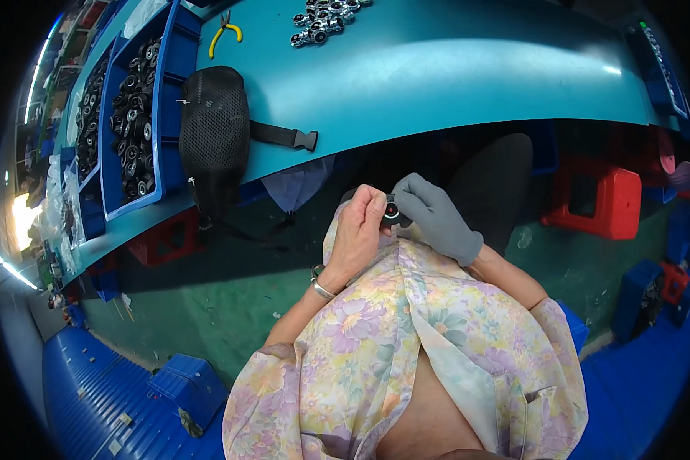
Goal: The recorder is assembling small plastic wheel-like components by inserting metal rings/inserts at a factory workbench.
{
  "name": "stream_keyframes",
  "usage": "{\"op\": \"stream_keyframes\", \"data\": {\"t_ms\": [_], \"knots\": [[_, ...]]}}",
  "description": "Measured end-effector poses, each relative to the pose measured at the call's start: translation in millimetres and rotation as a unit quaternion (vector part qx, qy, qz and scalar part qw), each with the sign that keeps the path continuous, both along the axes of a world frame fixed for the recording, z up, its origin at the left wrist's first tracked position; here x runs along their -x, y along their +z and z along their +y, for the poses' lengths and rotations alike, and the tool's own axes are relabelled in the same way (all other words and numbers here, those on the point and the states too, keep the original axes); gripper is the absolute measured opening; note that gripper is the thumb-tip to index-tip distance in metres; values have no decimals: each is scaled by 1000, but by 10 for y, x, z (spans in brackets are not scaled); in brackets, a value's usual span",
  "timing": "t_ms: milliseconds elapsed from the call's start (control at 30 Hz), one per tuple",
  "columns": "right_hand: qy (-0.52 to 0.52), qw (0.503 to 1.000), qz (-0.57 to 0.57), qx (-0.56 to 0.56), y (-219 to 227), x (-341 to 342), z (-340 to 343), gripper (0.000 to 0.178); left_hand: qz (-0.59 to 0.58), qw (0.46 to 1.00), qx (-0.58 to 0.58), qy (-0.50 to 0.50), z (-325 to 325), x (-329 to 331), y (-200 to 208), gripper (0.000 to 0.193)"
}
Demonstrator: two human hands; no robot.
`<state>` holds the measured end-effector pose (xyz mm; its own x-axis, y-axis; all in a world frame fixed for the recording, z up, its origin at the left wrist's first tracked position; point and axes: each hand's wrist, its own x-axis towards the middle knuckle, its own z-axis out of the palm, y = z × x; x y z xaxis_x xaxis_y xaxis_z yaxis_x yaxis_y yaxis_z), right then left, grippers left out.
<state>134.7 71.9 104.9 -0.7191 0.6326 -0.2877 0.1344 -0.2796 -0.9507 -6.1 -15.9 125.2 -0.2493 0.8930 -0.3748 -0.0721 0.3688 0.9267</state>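
Observation:
In front of my body, above my lap, a small round black part [391, 210] with a pale ring and a reddish centre sits between my two hands. My left hand [358, 228], bare and with a bracelet at the wrist, pinches it from the left between thumb and bent fingers. From the right, my right hand [440, 222] in a grey glove curls its fingers against the same part. The fingers hide much of it, so its exact kind cannot be made out.
Blue bins [158, 100] of black wheel-like parts stand on the blue-green table [437, 77] at left. Near them lie a black mesh bag [216, 115] and yellow-handled pliers [224, 32]. Shiny metal parts [319, 27] lie farther back. A red stool [617, 201] stands right.

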Motion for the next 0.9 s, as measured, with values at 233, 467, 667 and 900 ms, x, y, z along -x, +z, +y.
{"op": "stream_keyframes", "data": {"t_ms": [233, 467, 667, 900], "knots": [[20, 999, 2, -33, 53, 10, 36, 21, 6, 1000, -11, -21, -6, 10, -1, 26], [-9, 988, 50, 143, -15, 50, 17, 22, -73, 997, 28, 18, -28, 50, -116, 24], [-33, 997, 6, 70, -20, 10, -54, 21, -181, 981, -15, 64, -15, 31, -132, 24], [64, 989, -20, -131, 90, -44, 38, 12, -46, 999, -18, -20, -4, 71, -82, 24]]}}
